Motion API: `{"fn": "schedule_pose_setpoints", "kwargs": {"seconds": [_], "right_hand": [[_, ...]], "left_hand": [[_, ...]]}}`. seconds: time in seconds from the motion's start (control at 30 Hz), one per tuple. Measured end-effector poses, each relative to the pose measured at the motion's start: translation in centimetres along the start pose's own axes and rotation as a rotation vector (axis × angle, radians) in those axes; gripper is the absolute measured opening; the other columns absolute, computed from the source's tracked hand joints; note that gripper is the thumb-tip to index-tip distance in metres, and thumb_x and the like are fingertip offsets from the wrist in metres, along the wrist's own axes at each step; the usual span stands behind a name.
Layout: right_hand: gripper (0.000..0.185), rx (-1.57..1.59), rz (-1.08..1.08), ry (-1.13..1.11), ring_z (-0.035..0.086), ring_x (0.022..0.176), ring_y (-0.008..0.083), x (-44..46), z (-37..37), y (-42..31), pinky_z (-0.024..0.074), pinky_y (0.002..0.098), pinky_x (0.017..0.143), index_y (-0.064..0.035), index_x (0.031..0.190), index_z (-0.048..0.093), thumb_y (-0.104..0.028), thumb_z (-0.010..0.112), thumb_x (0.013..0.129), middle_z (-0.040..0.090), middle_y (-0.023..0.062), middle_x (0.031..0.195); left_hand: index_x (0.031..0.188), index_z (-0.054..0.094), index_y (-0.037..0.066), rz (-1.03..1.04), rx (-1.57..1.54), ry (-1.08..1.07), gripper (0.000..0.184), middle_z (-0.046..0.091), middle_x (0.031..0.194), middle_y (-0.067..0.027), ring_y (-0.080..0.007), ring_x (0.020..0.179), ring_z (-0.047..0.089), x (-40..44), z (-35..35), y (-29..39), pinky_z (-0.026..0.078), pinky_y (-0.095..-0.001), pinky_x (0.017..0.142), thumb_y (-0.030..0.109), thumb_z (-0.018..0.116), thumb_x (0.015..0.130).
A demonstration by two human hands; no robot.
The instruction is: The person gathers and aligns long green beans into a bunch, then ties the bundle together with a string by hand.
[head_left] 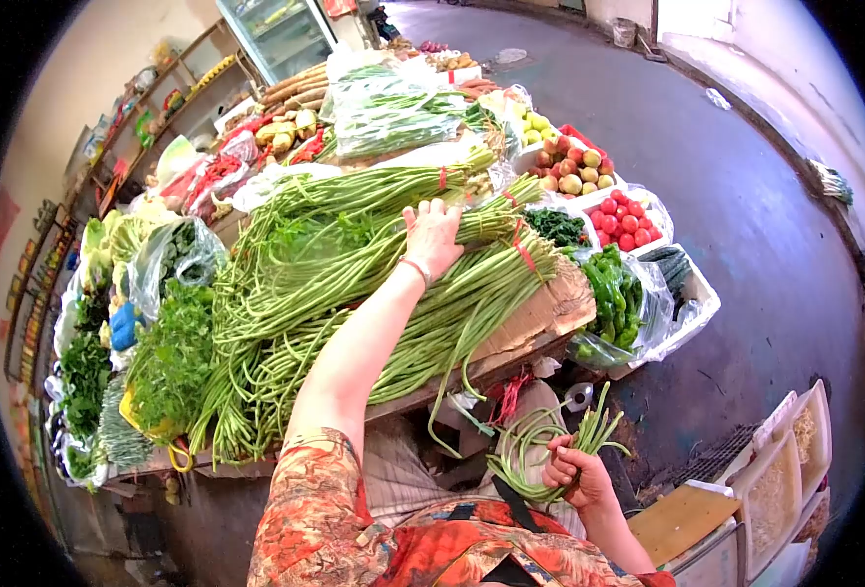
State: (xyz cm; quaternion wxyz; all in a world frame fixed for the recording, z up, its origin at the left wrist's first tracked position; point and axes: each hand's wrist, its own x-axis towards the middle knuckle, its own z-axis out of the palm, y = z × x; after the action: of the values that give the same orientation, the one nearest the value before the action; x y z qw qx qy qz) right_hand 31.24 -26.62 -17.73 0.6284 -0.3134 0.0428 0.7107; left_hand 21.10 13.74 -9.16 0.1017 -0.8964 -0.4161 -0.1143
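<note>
A broad pile of yardlong beans (pixel 335 264) covers the middle of the stall, with red ties (pixel 523 245) round some bundles near their right ends. My left hand (pixel 434 240) reaches out over this pile, its fingers curled down onto the beans near the tied ends. Their tips are hidden among the stalks. Close to my body, my right hand (pixel 577 472) is closed round a small looped bunch of yardlong beans (pixel 530 450). The bunch's ends stick out on the right of the fist.
Leafy greens (pixel 171 338) lie left of the pile. To the right stand green peppers (pixel 611 298), tomatoes (pixel 628 220) and peaches (pixel 571 168) in bags and boxes. A wooden board (pixel 685 523) and plastic trays (pixel 770 489) are at my lower right. Shelves (pixel 159 108) line the left wall.
</note>
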Motion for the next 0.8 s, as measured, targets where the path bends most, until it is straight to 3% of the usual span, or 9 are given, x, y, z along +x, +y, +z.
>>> {"fn": "schedule_pose_setpoints", "kwargs": {"seconds": [0.07,0.17,0.2,0.23,0.3,0.37,0.57,0.7,0.8], "right_hand": [[0.011,0.007,0.003,0.008,0.038,0.046,0.0113,-0.2,-0.3,0.1,0.0356,0.0327,0.05,-0.0001,0.097,0.057,-0.008,0.053,0.09,0.038,-0.0025,0.055],[0.012,-0.019,-0.012,0.02,0.039,0.047,0.0113,-0.3,-0.3,0.0,0.0358,0.0326,0.05,-0.0008,0.098,0.058,-0.008,0.054,0.089,0.038,-0.0026,0.055],[0.012,-0.004,0.012,0.033,0.039,0.047,0.0117,-0.3,-0.6,0.0,0.0361,0.0325,0.051,-0.0012,0.099,0.059,-0.007,0.054,0.09,0.038,-0.0025,0.055],[0.012,-0.009,0.022,0.023,0.039,0.047,0.0117,-0.2,-0.7,0.1,0.0361,0.0325,0.051,-0.0012,0.099,0.059,-0.007,0.054,0.09,0.038,-0.0025,0.055],[0.013,-0.008,0.009,-0.038,0.038,0.046,0.0094,0.1,-0.6,0.4,0.034,0.0298,0.051,-0.0027,0.097,0.062,-0.01,0.053,0.09,0.038,-0.0047,0.053],[0.013,-0.035,0.006,-0.007,0.038,0.046,0.0098,0.1,-0.2,0.5,0.0349,0.0303,0.051,-0.0033,0.097,0.062,-0.01,0.053,0.09,0.038,-0.0044,0.054],[0.014,-0.068,0.014,0.02,0.032,0.045,0.0141,0.3,0.1,1.5,0.0323,0.0338,0.051,-0.0013,0.1,0.056,-0.01,0.055,0.088,0.033,-0.0019,0.055],[0.015,-0.135,0.004,0.018,0.033,0.045,0.0145,-0.1,0.2,1.9,0.0329,0.0342,0.051,-0.0018,0.101,0.056,-0.01,0.053,0.089,0.034,-0.0019,0.057],[0.016,-0.152,-0.037,-0.056,0.037,0.046,0.0159,-0.3,0.0,2.2,0.035,0.0352,0.052,-0.0013,0.102,0.055,-0.01,0.05,0.09,0.038,-0.0012,0.058]], "left_hand": [[0.109,0.062,0.015,-0.007,-0.083,0.031,0.053,0.052,0.106,-0.0085,-0.0274,0.108,0.046,-0.4,-1.5,-0.2,0.03,-0.0418,0.089,0.026,0.08,0.06],[0.107,0.06,0.008,0.062,-0.486,0.215,0.05,0.057,0.104,-0.0116,-0.0323,0.097,0.057,-0.8,-4.6,-1.9,0.046,-0.0388,0.086,0.014,0.08,0.061],[0.107,0.059,0.005,0.179,-0.54,0.323,0.05,0.061,0.104,-0.0123,-0.0296,0.092,0.062,-0.9,-6.2,-2.6,0.05,-0.0343,0.085,0.008,0.08,0.062],[0.113,0.057,0.004,0.128,-0.662,0.255,0.048,0.064,0.104,-0.0098,-0.0227,0.092,0.063,-1.2,-7.9,-3.4,0.05,-0.0339,0.086,0.007,0.078,0.07],[0.122,0.053,0.003,0.051,-1.143,0.111,0.05,0.066,0.107,-0.0093,-0.0181,0.1,0.062,-2.5,-11.9,-5.0,0.049,-0.0325,0.089,0.004,0.074,0.076],[0.119,0.052,0.005,-0.006,-1.459,0.168,0.051,0.064,0.106,-0.0039,-0.0122,0.096,0.06,-4.3,-15.7,-5.8,0.05,-0.0287,0.086,0.0,0.076,0.074],[0.123,0.051,0.005,0.04,-1.623,0.214,0.054,0.066,0.107,-0.0069,-0.0174,0.092,0.065,-8.6,-20.1,-10.0,0.052,-0.0314,0.085,0.001,0.073,0.074],[0.118,0.055,0.002,-0.066,-1.641,0.446,0.053,0.065,0.101,-0.0039,-0.0147,0.089,0.064,-11.2,-21.2,-10.2,0.052,-0.0307,0.083,0.003,0.08,0.071],[0.109,0.062,0.001,-0.008,-1.459,0.627,0.044,0.066,0.102,-0.0051,-0.0136,0.086,0.063,-12.9,-23.5,-10.3,0.052,-0.0283,0.081,0.005,0.082,0.07]]}}
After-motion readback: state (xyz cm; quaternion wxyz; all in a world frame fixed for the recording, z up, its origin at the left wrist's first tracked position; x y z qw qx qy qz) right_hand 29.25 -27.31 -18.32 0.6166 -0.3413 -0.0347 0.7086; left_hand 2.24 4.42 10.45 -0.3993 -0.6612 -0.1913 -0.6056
